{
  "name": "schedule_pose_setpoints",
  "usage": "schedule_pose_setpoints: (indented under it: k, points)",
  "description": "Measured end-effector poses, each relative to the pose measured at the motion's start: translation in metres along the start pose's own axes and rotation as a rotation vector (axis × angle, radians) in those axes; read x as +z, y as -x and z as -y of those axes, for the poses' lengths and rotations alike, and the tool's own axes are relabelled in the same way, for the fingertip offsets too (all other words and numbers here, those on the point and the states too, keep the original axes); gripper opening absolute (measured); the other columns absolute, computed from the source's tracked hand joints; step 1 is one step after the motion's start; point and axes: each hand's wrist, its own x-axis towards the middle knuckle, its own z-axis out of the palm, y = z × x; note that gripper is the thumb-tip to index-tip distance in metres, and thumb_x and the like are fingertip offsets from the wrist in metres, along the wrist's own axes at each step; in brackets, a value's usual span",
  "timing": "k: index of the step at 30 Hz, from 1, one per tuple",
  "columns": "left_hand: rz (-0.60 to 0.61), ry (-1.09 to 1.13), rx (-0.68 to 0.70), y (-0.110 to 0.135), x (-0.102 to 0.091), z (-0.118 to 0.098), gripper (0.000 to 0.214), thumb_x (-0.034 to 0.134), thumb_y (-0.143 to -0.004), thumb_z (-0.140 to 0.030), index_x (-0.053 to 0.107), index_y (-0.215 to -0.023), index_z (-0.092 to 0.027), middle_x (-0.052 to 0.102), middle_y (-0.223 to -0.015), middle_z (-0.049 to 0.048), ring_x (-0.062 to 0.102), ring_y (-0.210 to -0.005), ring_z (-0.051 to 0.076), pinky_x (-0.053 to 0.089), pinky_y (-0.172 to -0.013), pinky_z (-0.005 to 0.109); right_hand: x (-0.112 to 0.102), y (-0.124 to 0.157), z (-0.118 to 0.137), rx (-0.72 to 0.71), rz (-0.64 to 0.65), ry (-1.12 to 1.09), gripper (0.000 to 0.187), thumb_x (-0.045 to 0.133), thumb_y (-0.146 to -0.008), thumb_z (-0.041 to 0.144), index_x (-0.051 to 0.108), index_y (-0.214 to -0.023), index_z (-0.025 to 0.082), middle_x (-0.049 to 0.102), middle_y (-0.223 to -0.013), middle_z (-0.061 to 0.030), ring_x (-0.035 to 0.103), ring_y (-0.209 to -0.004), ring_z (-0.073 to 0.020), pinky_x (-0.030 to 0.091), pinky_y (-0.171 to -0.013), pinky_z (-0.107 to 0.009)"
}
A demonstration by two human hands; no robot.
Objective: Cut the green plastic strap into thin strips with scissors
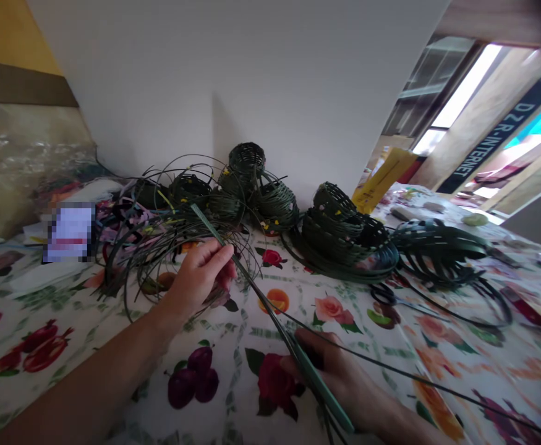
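My left hand (203, 275) is closed in a pinch on a long dark green strip (251, 287) near its upper end. The strip runs down and to the right into my right hand (339, 377), whose fingers are wrapped round a bundle of green strips (319, 386). A thin dark strand (413, 377) trails from that hand across the floral tablecloth (112, 346) to the right. Just behind my left hand lies a tangle of loose dark green strands (159, 241).
Several small woven green baskets (247, 185) stand against the white wall. A stack of larger woven pieces (344, 238) and a coil of strips (441, 247) lie to the right, with black scissors (386, 295) in front. A yellow box (381, 179) sits behind.
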Motion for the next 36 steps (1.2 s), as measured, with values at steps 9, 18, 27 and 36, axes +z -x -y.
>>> schedule_pose_setpoints:
  k: [9,18,27,36]
  points:
    - [0.049,0.0,-0.061,0.005,0.003,0.008,0.032,0.063,-0.083,-0.038,0.054,-0.062,-0.017,0.058,-0.052,0.0004,0.05,-0.041,0.008,0.034,-0.039,0.017,0.004,0.002,0.0,0.017,-0.047,-0.103,0.03,0.058,-0.088,0.049,0.062,-0.084,0.02,0.058,-0.074,0.0008,0.053,-0.072,-0.017,0.044,-0.065,-0.025]
    - [0.03,0.002,-0.022,0.005,0.004,0.006,0.031,0.065,-0.082,-0.036,0.054,-0.061,-0.017,0.058,-0.051,0.0004,0.05,-0.041,0.008,0.033,-0.038,0.017,0.008,0.001,-0.006,-0.011,0.005,-0.103,0.036,0.054,-0.09,0.052,0.051,-0.075,0.02,0.051,-0.069,0.0022,0.047,-0.066,-0.0144,0.041,-0.061,-0.024]
    - [0.025,0.008,-0.028,0.002,0.001,0.004,0.032,0.063,-0.083,-0.039,0.054,-0.062,-0.017,0.061,-0.055,0.001,0.053,-0.041,0.009,0.037,-0.039,0.019,0.005,0.0,-0.003,0.011,0.015,-0.054,0.034,0.054,-0.091,0.049,0.051,-0.074,0.02,0.053,-0.068,0.0023,0.049,-0.066,-0.0145,0.04,-0.059,-0.024]
    - [-0.02,-0.002,0.074,-0.002,-0.003,0.004,0.029,0.066,-0.08,-0.034,0.053,-0.061,-0.017,0.057,-0.052,-0.0016,0.049,-0.041,0.007,0.038,-0.041,0.018,0.0,0.003,0.004,0.023,-0.058,0.013,0.029,0.058,-0.088,0.048,0.063,-0.084,0.02,0.062,-0.078,0.0004,0.057,-0.074,-0.0183,0.044,-0.068,-0.027]
